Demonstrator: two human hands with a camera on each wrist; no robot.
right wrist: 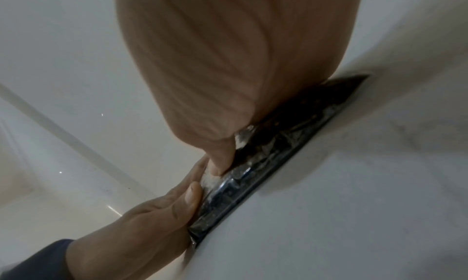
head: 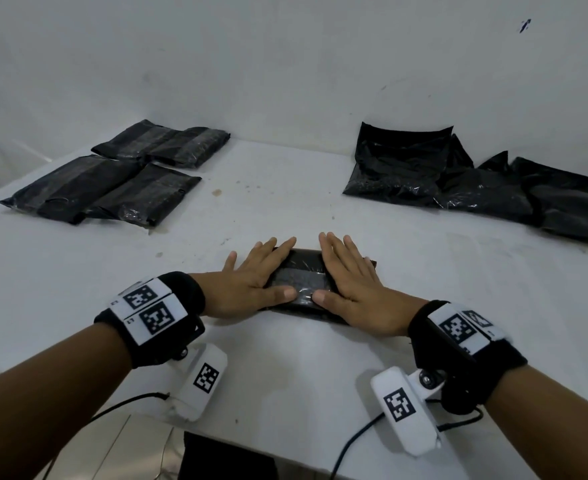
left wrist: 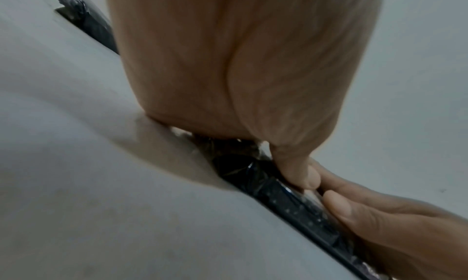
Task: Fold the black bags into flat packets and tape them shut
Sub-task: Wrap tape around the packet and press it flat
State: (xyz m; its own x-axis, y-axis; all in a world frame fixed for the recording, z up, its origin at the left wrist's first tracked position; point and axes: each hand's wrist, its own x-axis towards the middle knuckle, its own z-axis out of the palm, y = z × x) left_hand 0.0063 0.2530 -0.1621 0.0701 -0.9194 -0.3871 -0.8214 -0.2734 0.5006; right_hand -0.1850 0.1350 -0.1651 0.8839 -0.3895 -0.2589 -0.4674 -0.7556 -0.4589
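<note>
A folded black packet [head: 304,277] lies flat on the white table [head: 285,358] in front of me, a strip of clear tape across its top. My left hand [head: 257,275] lies flat on its left half, fingers straight and spread. My right hand [head: 349,275] presses flat on its right half. Both thumbs meet on the tape near the packet's near edge. In the left wrist view my left hand [left wrist: 291,164] pushes its thumb down on the packet's edge [left wrist: 283,194]. In the right wrist view my right hand [right wrist: 222,154] does the same on the packet [right wrist: 266,160].
Three taped black packets [head: 112,178] lie at the back left. A heap of unfolded black bags [head: 476,178] sits at the back right against the white wall. A dark object [head: 223,459] shows below the table's near edge.
</note>
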